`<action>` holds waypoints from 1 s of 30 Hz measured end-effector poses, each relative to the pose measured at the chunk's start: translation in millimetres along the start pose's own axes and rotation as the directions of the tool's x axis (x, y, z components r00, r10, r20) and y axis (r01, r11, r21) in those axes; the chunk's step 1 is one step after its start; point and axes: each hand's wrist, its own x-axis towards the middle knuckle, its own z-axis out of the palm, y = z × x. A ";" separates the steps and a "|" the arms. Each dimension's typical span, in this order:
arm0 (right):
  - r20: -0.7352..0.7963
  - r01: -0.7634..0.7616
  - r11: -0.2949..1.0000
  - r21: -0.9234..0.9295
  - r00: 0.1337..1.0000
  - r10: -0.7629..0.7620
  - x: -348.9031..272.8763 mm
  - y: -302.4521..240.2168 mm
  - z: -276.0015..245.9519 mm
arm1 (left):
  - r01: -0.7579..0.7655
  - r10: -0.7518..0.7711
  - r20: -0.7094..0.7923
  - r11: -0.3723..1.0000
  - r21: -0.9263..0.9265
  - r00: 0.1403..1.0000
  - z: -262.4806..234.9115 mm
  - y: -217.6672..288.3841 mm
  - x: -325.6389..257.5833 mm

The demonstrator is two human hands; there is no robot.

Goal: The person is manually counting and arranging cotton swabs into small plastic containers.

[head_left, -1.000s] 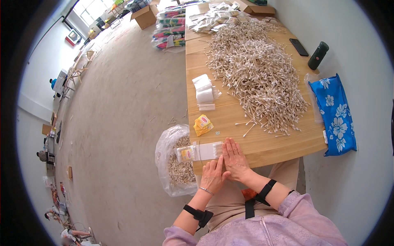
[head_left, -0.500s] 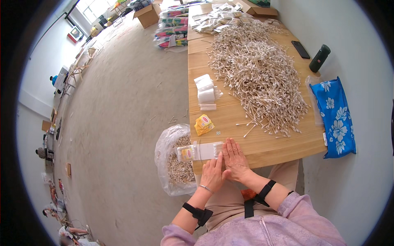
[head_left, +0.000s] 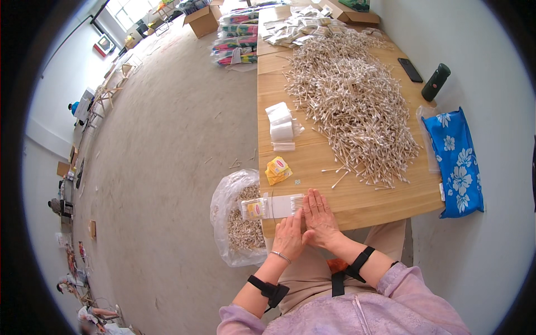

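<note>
My right hand (head_left: 321, 219) lies flat at the table's near edge, fingers stretched forward, against the right end of a row of cotton swabs (head_left: 296, 204). Those swabs rest at one end of a flat white strip (head_left: 282, 206). At its other end, a small pack of swabs with a yellow label (head_left: 254, 209) juts past the table's left edge. My left hand (head_left: 288, 237) sits just beside the right one, its fingertips laid at the near side of the swab row and its thumb by my right hand. What lies under the fingertips is hidden.
A large heap of loose cotton swabs (head_left: 357, 106) covers much of the table (head_left: 312, 151). Yellow cards (head_left: 277, 170) and small clear bags (head_left: 281, 125) lie on the left. A bag of swabs (head_left: 237, 223) stands below the left edge. A phone (head_left: 410, 70), dark bottle (head_left: 435, 82) and blue flowered pack (head_left: 458, 162) line the right.
Both hands stay almost where they were beside the swab row. The whole view has shifted very slightly; nothing is taken hold of or let go.
</note>
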 end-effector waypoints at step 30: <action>0.036 -0.034 0.999 0.022 0.999 0.033 0.5 -1.5 1.8 | 0.004 -0.004 0.016 0.999 -0.036 1.000 -4.6 -0.6 13.4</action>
